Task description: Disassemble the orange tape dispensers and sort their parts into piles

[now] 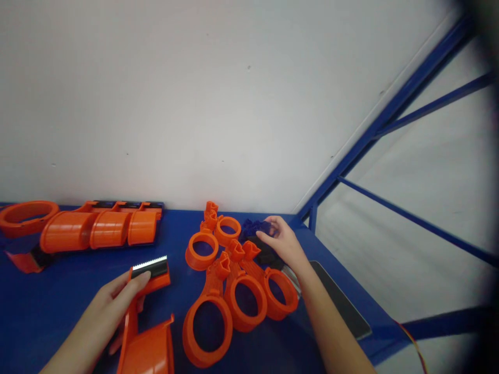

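In my left hand (120,298) is an orange tape dispenser (146,353) with a black blade holder and a toothed metal blade at its upper end. My thumb lies on the black part and the fingers wrap round the orange frame. Farther off, my right hand (280,236) is closed at a pile of small dark blue pieces (253,228); what sits between its fingertips is too small to name. Several orange ring-shaped dispenser frames (245,301) lie between my hands, left of my right forearm.
Finished-looking orange dispensers (109,228) stand in a row at the back left, beside an orange ring part (29,215). A dark flat tablet-like slab (343,301) lies right of my right forearm. White wall behind the blue table (171,236); blue metal frame (374,130) at right.
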Tool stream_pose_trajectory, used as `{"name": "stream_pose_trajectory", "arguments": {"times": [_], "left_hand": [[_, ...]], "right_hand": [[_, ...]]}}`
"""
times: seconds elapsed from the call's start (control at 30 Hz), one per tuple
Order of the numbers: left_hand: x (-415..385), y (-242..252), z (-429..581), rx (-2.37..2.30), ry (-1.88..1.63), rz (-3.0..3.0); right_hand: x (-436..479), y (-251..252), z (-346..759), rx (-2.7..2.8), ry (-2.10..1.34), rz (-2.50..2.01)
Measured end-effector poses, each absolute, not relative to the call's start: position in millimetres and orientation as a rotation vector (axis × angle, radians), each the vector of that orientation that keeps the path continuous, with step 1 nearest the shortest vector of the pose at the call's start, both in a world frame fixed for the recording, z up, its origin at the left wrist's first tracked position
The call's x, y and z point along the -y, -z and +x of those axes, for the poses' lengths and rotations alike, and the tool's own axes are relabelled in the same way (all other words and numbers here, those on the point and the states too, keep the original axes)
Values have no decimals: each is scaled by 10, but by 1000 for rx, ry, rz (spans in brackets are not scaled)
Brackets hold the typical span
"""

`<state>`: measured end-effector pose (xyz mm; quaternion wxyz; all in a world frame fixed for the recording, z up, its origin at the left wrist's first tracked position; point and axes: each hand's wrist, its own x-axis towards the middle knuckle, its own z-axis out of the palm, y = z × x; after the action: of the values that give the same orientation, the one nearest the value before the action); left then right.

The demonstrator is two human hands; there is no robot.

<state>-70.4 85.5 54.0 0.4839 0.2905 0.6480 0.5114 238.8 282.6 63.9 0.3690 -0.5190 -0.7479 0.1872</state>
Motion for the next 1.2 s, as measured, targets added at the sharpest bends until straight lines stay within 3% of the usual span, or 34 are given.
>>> {"name": "stream_pose_trajectory", "arguments": {"times": [0.8,1.2], "left_hand": [[-827,-494,-694,-1584,-1249,781],[-857,-512,-668,-1581,-1282,741]], "right_hand": [[-3616,-458,2193,2582,-191,-1338],[-3546,-535,2259,2537,-126,-1221]]}}
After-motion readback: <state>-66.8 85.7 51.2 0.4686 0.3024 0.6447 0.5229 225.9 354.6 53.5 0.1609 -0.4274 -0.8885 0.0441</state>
